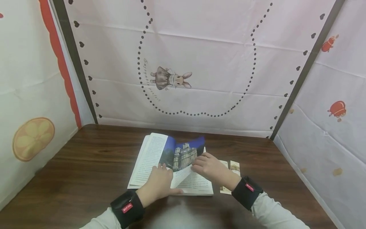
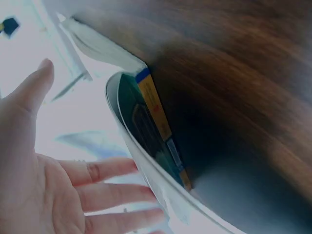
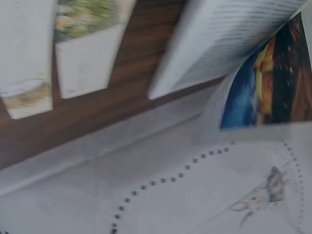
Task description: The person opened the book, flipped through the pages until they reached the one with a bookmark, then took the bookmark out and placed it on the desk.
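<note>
An open book (image 1: 148, 160) lies on the dark wooden table, printed text on its left page. My left hand (image 1: 159, 182) rests on the book's lower middle, near the fold. In the left wrist view its fingers (image 2: 114, 195) extend straight against the book's pages, and the spine (image 2: 155, 105) shows yellow and blue. A page (image 1: 186, 156) with a photo of a pale stone building stands raised and curved. My right hand (image 1: 209, 167) pinches that page by its outer edge. The right wrist view shows the lifted page's other photo (image 3: 278, 83), but the hand is outside it.
Narrow illustrated cards (image 1: 235, 167) lie on the table right of the book, partly under my right forearm; two show in the right wrist view, one with a green and white picture (image 3: 87, 22). Printed white cloth (image 1: 200, 79) walls the table's back and sides.
</note>
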`<action>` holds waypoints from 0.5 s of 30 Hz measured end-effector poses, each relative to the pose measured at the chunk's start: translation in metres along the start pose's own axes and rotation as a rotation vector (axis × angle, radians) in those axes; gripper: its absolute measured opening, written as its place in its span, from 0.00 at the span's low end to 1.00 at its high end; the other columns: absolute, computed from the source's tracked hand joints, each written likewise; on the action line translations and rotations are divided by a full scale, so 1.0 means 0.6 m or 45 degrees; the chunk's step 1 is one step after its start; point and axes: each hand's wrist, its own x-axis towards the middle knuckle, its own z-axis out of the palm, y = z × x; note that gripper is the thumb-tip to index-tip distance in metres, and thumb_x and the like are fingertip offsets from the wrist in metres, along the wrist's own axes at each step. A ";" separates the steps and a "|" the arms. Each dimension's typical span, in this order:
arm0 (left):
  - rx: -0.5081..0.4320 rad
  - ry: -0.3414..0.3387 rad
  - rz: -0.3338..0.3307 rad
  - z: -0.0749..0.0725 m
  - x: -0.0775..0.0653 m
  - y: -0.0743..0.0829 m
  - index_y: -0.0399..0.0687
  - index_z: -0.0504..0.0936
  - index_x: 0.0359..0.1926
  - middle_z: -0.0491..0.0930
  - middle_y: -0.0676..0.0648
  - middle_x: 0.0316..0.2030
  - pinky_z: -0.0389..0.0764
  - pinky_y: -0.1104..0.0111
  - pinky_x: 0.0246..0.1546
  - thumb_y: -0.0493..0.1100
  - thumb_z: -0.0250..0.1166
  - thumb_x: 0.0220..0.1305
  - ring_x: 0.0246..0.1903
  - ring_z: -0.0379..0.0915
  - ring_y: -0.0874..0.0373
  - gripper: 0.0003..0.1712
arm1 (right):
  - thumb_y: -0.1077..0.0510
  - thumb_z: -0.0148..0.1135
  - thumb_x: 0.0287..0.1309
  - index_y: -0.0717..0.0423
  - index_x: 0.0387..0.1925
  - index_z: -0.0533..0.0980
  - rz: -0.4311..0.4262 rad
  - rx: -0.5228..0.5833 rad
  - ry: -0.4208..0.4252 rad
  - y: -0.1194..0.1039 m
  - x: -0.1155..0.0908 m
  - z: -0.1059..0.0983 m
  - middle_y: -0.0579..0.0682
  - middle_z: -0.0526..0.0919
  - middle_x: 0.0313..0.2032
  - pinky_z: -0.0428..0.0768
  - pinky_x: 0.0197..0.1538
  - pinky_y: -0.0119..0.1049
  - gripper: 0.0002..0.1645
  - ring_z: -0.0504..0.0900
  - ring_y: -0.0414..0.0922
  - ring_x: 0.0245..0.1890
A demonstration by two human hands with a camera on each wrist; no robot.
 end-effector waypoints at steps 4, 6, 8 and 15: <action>0.103 0.018 -0.022 0.004 0.007 0.016 0.33 0.80 0.37 0.81 0.28 0.40 0.77 0.48 0.37 0.76 0.54 0.42 0.42 0.73 0.35 0.47 | 0.59 0.70 0.38 0.50 0.35 0.79 -0.053 -0.093 0.091 -0.005 0.010 -0.001 0.42 0.86 0.35 0.78 0.45 0.35 0.16 0.77 0.39 0.41; 0.130 0.061 -0.030 0.005 0.009 0.020 0.34 0.81 0.31 0.83 0.31 0.36 0.78 0.50 0.33 0.70 0.58 0.44 0.38 0.76 0.37 0.39 | 0.59 0.70 0.37 0.50 0.35 0.79 -0.048 -0.117 0.117 -0.007 0.013 0.000 0.43 0.86 0.36 0.79 0.45 0.35 0.17 0.78 0.40 0.42; 0.133 0.116 -0.035 0.008 0.011 0.020 0.36 0.81 0.25 0.84 0.33 0.32 0.78 0.52 0.29 0.61 0.61 0.44 0.33 0.77 0.39 0.29 | 0.59 0.71 0.37 0.51 0.35 0.79 -0.023 -0.126 0.142 -0.006 0.014 0.002 0.43 0.86 0.35 0.80 0.45 0.35 0.17 0.78 0.40 0.42; -0.087 0.242 -0.083 0.005 0.012 0.006 0.38 0.78 0.17 0.82 0.35 0.22 0.74 0.56 0.17 0.46 0.61 0.44 0.19 0.73 0.47 0.14 | 0.63 0.68 0.40 0.57 0.35 0.79 0.270 0.074 0.254 0.003 -0.001 0.011 0.50 0.86 0.33 0.82 0.42 0.37 0.15 0.79 0.43 0.39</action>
